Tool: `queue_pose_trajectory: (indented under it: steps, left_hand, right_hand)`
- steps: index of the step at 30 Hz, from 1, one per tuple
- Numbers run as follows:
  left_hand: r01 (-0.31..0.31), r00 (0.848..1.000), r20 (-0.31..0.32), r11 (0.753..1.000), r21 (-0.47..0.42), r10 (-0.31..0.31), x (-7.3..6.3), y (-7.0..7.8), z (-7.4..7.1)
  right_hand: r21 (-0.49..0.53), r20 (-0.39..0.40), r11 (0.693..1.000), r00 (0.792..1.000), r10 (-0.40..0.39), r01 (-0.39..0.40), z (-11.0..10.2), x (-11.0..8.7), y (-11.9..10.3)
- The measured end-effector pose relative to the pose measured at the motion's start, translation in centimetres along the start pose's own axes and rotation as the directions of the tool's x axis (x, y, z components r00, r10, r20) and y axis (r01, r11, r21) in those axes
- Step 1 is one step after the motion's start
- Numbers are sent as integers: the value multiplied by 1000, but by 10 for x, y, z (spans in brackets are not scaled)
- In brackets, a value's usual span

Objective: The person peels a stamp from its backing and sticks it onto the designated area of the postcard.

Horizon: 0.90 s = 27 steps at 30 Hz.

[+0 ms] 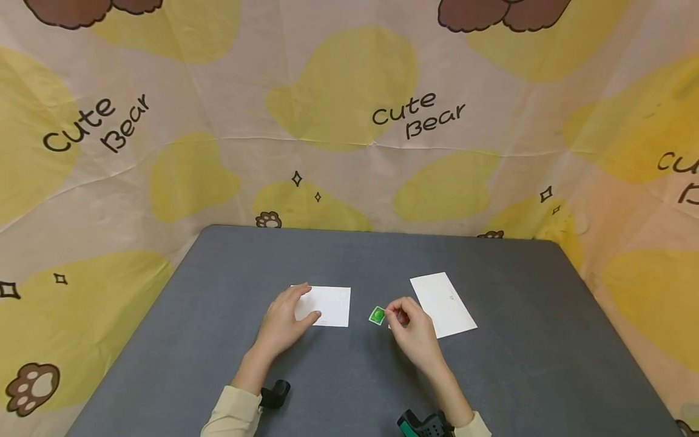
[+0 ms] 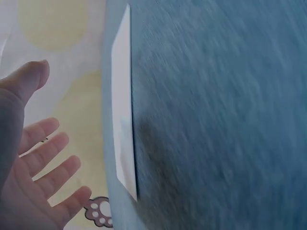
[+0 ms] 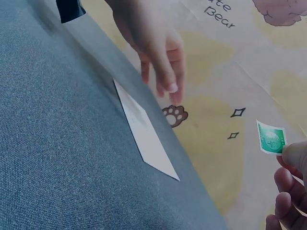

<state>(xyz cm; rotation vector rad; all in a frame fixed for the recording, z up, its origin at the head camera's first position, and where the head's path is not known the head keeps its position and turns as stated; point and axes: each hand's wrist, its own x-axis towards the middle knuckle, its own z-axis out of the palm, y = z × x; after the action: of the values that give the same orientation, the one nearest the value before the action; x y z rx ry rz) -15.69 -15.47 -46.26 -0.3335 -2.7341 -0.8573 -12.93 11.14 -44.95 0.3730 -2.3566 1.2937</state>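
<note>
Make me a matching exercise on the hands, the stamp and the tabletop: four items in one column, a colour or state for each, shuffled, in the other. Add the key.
Column 1
1. Stamp
2. Left hand
3. Tabletop
4. Right hand

Column 2
A. Dark grey in the head view
B. Pinching something small
C. Green with a white border
D. Holding nothing, fingers extended

Right pairs: 1-C, 2-D, 3-A, 4-B

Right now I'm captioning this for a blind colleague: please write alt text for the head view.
A person's right hand pinches a small green stamp above a grey table. The left hand hovers over a white card, and another white sheet lies partly hidden by the right hand; a "Cute Bear" cloth hangs behind.
</note>
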Motion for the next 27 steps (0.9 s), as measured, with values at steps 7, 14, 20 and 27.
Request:
queue_pose_trajectory:
  steps: [7,14,20,27]
  left_hand:
    - [-19,999,36,997,79,16,1,-20,-6]
    - [6,990,136,989,150,-26,4,-34,-6]
    - [35,974,213,983,181,-73,7,-38,-6]
    - [57,957,267,978,202,-111,11,-40,-5]
  right_hand:
    - [-2,14,1000,1000,9,-9,-1,0,0]
    - [-4,-4,1000,1000,-3,3,1,-1,1]
    - [1,-4,1000,1000,5,-5,2,-2,2]
    - [4,5,1000,1000,8,-8,2,-2,1]
